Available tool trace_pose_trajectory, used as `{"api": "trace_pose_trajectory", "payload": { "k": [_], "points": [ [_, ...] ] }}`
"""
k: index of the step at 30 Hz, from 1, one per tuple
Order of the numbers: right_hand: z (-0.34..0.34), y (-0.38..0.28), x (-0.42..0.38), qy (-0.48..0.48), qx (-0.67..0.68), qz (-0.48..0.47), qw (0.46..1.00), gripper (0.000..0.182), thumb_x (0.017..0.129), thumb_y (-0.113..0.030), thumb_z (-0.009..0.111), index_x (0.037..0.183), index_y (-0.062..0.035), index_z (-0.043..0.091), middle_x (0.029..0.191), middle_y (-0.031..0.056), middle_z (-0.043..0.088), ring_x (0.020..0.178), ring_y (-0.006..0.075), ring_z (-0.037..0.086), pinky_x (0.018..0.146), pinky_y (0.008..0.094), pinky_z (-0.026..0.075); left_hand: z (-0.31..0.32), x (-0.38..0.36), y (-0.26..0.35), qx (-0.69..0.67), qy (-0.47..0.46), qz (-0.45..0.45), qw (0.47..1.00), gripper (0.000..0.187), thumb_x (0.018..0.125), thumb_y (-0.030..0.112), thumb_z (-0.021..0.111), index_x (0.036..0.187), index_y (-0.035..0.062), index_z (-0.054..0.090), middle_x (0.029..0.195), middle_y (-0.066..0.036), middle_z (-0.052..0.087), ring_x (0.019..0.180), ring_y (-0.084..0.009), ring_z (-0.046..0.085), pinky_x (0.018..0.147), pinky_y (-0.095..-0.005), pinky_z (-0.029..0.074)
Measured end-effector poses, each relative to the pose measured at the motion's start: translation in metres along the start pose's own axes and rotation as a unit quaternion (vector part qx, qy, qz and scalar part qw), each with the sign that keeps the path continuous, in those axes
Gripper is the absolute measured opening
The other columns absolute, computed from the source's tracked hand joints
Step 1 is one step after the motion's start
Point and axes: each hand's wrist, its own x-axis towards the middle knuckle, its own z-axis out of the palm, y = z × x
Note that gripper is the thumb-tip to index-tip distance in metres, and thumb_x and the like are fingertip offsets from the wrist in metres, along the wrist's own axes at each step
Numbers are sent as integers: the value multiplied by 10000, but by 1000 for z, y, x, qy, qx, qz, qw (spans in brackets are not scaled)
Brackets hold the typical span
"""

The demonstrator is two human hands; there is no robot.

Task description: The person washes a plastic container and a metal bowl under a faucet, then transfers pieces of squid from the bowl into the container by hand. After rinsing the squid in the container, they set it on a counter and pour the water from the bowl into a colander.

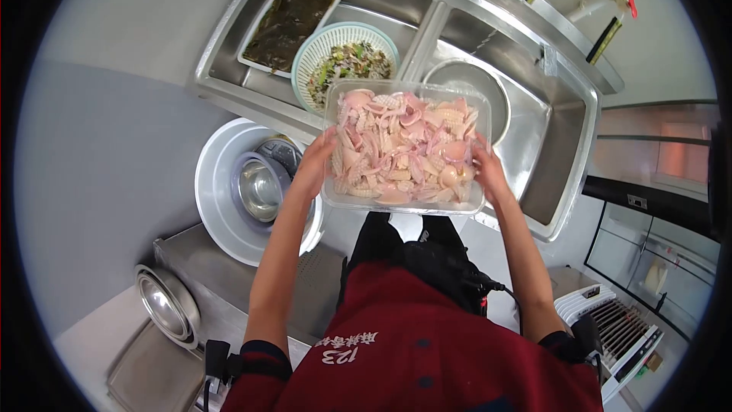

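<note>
A clear plastic tub (pixel 406 204) is held level between my two hands, in front of the double sink. Scored, pale pink squid pieces (pixel 404 145) fill it. My left hand (pixel 314 164) grips the tub's left side, and my right hand (pixel 488 170) grips its right side; some fingers are hidden behind or under the walls. Just past the tub, a pale green colander (pixel 303 53) with mixed chopped scraps sits in the left basin. A round metal bowl (pixel 499 103) lies in the right basin, partly covered by the tub.
A white tray (pixel 335 1) of dark, wet, leafy sheets lies in the left basin (pixel 396 1). Below left stands a large white bucket (pixel 217 198) holding smaller containers. Metal bowls (pixel 164 305) rest on a steel surface. A red-handled tap (pixel 631 6) is on the wall.
</note>
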Motion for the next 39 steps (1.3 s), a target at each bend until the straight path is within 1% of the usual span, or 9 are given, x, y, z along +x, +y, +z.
{"api": "trace_pose_trajectory", "payload": {
  "k": [3,9,10,11,15,28,31,35,39],
  "points": [
    [-13,-28,-12,0,-39,-5,999,486,823,-227,411,1289,-149,294,1074,76,493,880,173,484,747,334,410,20,-4,-1,-82,-43,-18,996,491,823,280,460,1257,93,325,1201,-84,422,1068,-204,429,887,-340,332],
    [-24,5,18,34,-25,-20,999,476,814,-203,430,1272,-120,332,896,35,517,742,124,472,701,289,399,19,28,-21,11,61,51,997,406,798,194,494,1177,63,428,1092,-94,498,1006,-221,473,838,-321,369],
    [-24,18,23,45,-25,-46,998,471,811,-195,435,1263,-99,345,842,22,505,714,112,457,676,270,390,15,26,-17,227,117,244,935,349,780,161,517,1109,52,477,1015,-105,519,931,-234,495,779,-324,393],
    [-26,31,25,56,-27,-69,996,465,808,-187,441,1253,-78,358,789,9,493,686,99,441,651,250,381,11,18,-18,424,160,411,791,293,761,129,539,1040,42,526,938,-116,540,856,-246,517,721,-328,416],
    [-2,28,8,104,-6,-68,992,453,806,-170,449,1238,-55,374,759,-2,487,676,83,433,623,224,364,17,-27,-19,533,52,374,757,196,710,66,564,903,86,588,771,-92,523,742,-250,524,650,-339,429],
    [4,40,5,113,-20,-58,992,491,781,-183,446,1256,-102,352,814,11,496,746,105,454,685,279,390,8,-3,-9,688,-58,288,664,171,696,109,550,863,117,583,755,-73,527,749,-255,548,619,-369,452],
    [9,41,3,133,9,-77,988,460,795,-161,454,1234,-47,377,691,-10,480,632,73,431,580,203,353,5,11,-11,724,-66,256,638,161,681,101,552,838,101,585,726,-84,523,717,-270,551,615,-378,444],
    [11,38,1,137,9,-78,988,456,798,-162,459,1232,-43,378,681,-7,479,626,73,432,556,204,352,2,9,-6,699,-79,278,654,158,671,115,575,824,77,580,727,-98,536,671,-269,549,596,-350,439],
    [11,39,2,138,9,-78,987,449,802,-152,459,1229,-40,380,658,-10,470,604,74,427,544,205,353,-6,5,-1,526,-91,230,814,179,707,149,601,854,50,576,741,-60,550,627,-173,522,565,-267,416]
  ]
}}
